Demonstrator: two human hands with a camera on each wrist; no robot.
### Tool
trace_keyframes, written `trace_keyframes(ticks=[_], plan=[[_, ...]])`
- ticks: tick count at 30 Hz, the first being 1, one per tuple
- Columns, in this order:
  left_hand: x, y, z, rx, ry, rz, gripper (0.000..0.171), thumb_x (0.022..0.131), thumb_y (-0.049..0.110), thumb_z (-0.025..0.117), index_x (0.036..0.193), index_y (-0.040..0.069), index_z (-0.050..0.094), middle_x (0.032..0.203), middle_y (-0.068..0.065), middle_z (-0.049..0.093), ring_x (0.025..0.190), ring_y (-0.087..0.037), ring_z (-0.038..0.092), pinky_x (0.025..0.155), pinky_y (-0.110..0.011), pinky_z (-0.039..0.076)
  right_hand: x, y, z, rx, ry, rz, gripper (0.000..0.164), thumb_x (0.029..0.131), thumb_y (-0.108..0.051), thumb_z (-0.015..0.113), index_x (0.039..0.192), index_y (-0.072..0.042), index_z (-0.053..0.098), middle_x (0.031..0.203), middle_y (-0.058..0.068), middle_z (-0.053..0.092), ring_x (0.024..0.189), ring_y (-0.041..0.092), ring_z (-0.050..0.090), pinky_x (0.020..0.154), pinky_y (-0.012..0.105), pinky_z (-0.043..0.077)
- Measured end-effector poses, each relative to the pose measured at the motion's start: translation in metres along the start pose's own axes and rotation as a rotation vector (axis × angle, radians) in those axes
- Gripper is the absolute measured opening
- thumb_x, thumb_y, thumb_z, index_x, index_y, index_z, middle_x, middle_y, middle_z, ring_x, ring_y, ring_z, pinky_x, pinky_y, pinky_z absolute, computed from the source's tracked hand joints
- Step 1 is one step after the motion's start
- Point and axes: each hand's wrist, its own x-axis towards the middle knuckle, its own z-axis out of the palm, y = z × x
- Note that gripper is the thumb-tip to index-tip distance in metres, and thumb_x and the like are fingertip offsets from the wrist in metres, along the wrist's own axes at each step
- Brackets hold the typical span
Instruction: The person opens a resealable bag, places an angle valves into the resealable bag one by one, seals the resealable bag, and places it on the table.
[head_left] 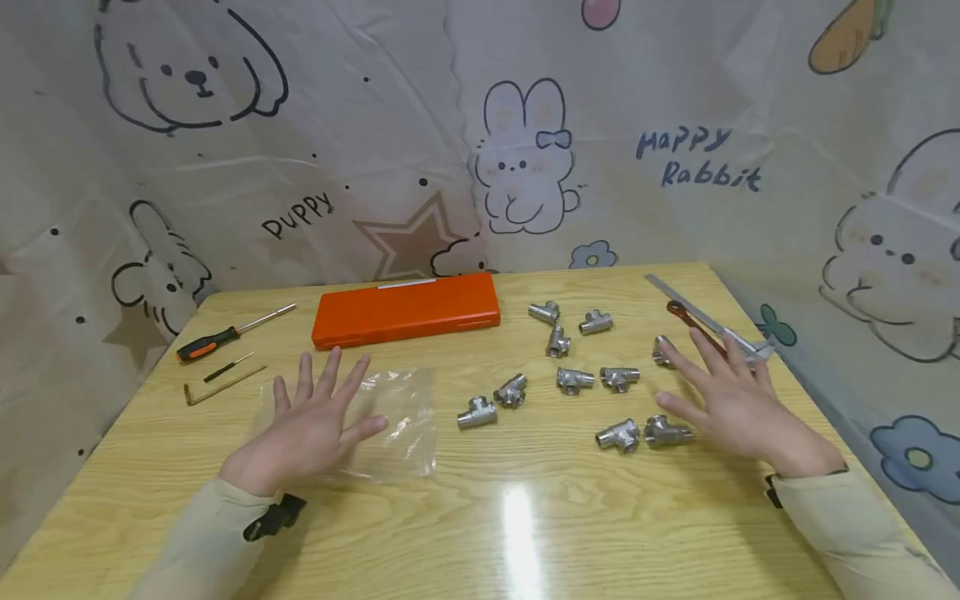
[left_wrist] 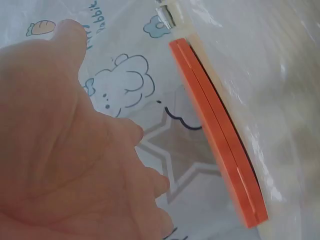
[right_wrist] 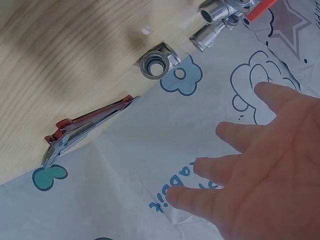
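My left hand is spread with straight fingers above a clear plastic bag on the table; nothing is in it. On the other side my right hand is likewise spread and holds nothing, near a metal tee fitting that it partly hides. Several more steel tee fittings lie scattered between the hands, among them one at the front and one nearer the bag. Both palms show in the wrist views, the left palm and the right palm, with fingers apart.
An orange-red case lies at the back. To the left are a screwdriver, a small black-handled screwdriver and an L-shaped hex key. Back right lie a caliper and a dark red wrench. A printed curtain hangs behind.
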Motion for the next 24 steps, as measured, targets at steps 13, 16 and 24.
trace_keyframes(ticks=[13, 16, 24], plan=[[0.048, 0.051, 0.029, -0.089, 0.053, -0.105, 0.081, 0.092, 0.066, 0.053, 0.135, -0.002, 0.049, 0.117, -0.022, 0.062, 0.094, -0.035, 0.062, 0.075, -0.049, 0.054, 0.004, -0.021, -0.009, 0.009, 0.047, -0.037, 0.076, 0.097, -0.060, 0.049, 0.152, -0.008, 0.040, 0.157, 0.030, 0.021, 0.139, 0.062, 0.001, 0.101, 0.079, 0.011], [0.061, 0.059, 0.035, -0.015, -0.013, -0.159, 0.072, 0.091, 0.062, 0.057, 0.119, -0.004, 0.060, 0.098, -0.017, 0.067, 0.078, -0.028, 0.061, 0.064, -0.043, 0.051, 0.005, -0.028, -0.011, 0.006, 0.059, -0.042, 0.075, 0.096, -0.061, 0.051, 0.148, -0.007, 0.046, 0.155, 0.028, 0.027, 0.139, 0.061, 0.005, 0.103, 0.077, 0.015], [0.078, 0.066, 0.039, 0.079, -0.123, -0.120, 0.037, 0.083, 0.033, 0.071, 0.105, 0.005, 0.062, 0.071, -0.006, 0.057, 0.064, -0.024, 0.053, 0.056, -0.035, 0.040, 0.006, -0.039, -0.017, 0.000, 0.101, -0.063, 0.065, 0.095, -0.050, 0.061, 0.141, -0.004, 0.054, 0.148, 0.030, 0.039, 0.140, 0.057, 0.015, 0.106, 0.072, 0.022]])
